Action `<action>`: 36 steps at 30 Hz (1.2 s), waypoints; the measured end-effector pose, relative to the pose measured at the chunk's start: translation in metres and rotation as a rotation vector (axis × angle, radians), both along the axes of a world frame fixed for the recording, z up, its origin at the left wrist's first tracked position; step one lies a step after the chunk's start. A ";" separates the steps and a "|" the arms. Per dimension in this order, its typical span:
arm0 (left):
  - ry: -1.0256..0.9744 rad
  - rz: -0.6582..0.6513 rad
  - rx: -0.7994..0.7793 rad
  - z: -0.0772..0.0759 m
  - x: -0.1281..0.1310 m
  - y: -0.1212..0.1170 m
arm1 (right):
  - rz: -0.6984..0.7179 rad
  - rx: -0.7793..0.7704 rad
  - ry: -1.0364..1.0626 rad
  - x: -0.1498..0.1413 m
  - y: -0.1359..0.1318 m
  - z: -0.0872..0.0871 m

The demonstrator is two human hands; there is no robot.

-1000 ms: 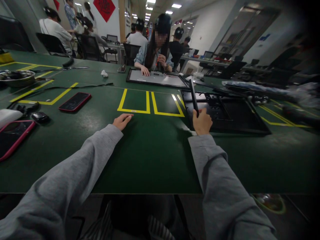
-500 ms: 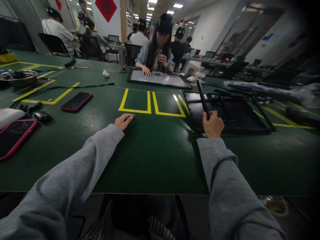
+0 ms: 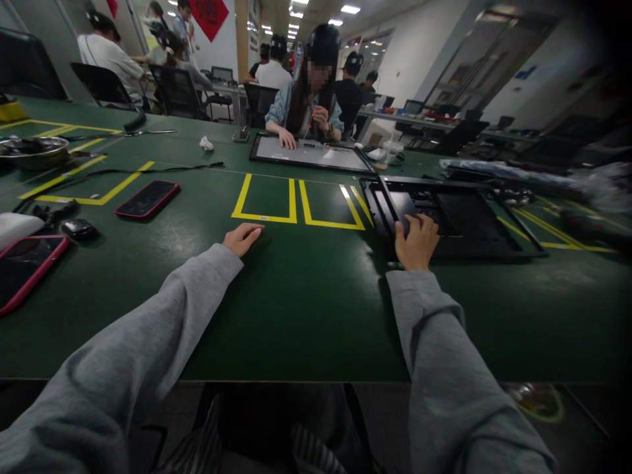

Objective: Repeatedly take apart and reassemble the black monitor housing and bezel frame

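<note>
Black and narrow, a straight strip [image 3: 392, 197] slants over the left part of a shallow black panel [image 3: 476, 217], right of centre on the green table [image 3: 296, 303] and back from its near edge. The right hand [image 3: 417, 243] covers the strip's near end, thumb and fingers parted; whether they grip it, I cannot tell. The step in hand appears to be positioning the strip at the panel, which calls for light, steady fingers. The left hand [image 3: 241, 239] rests loosely extended, holding nothing. The strip looks smooth and stiff.
</note>
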State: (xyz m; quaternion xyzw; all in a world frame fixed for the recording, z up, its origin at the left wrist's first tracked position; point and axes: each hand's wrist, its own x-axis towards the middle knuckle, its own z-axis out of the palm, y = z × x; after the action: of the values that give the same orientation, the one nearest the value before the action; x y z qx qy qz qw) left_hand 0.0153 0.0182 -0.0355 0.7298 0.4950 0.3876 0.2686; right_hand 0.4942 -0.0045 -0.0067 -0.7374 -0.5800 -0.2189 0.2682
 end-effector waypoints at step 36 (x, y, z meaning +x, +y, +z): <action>-0.340 -0.049 -0.097 -0.013 -0.007 0.009 | 0.944 -0.403 0.554 -0.342 -0.045 0.033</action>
State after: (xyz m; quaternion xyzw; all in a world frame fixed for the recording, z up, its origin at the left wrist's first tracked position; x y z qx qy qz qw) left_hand 0.0079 0.0268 -0.0486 0.6516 0.4427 0.4745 0.3928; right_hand 0.1521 -0.0499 0.0263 -0.4652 -0.7844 0.2401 0.3326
